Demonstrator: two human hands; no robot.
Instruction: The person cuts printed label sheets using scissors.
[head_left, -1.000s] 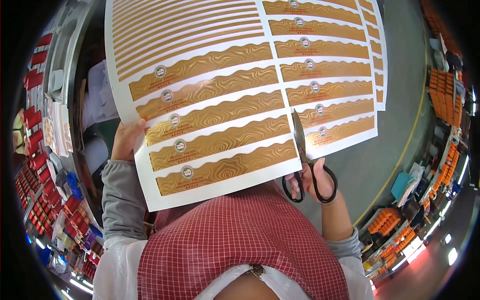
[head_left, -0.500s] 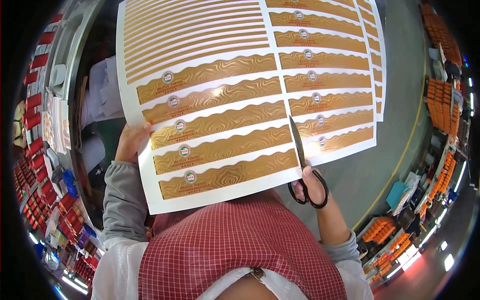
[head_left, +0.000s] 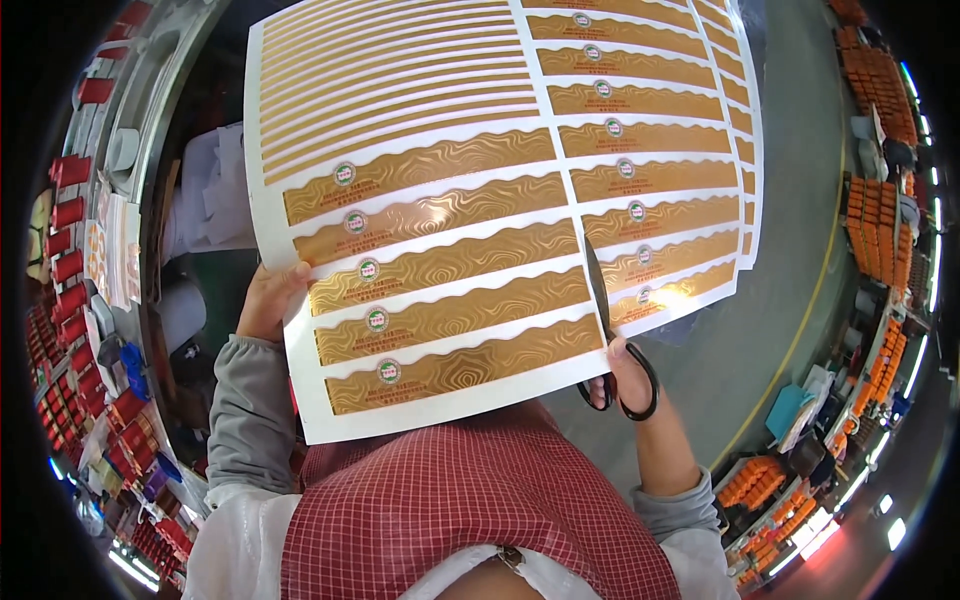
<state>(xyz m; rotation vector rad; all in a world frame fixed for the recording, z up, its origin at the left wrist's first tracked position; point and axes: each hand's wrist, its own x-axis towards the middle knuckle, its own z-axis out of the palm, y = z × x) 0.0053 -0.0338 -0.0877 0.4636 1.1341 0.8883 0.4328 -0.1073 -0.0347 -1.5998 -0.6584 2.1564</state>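
Note:
A large white sheet printed with gold wavy-edged label strips (head_left: 450, 335) spreads out in front of me. My left hand (head_left: 272, 298) grips its left edge, thumb on top and the other fingers hidden beneath. At the lower right, my right hand (head_left: 628, 380) is closed on black-handled scissors (head_left: 640, 392). One dark blade (head_left: 597, 285) lies over the sheet along the white gap between two columns of strips; the other blade is hidden under the sheet. Each strip bears a small round green and red emblem near its left end.
On the left, a metal-edged table (head_left: 165, 100) holds white crumpled sheets (head_left: 205, 195) beside it. Red spool-like items (head_left: 68, 210) stand in rows further left. Orange stacked goods (head_left: 880, 235) line the right side, across a grey floor (head_left: 790, 260) with a yellow line.
The sheet has shifted slightly toward me, its lower edge now lower, and both hands have moved down a little with it. The scissors remain in the gap between the columns.

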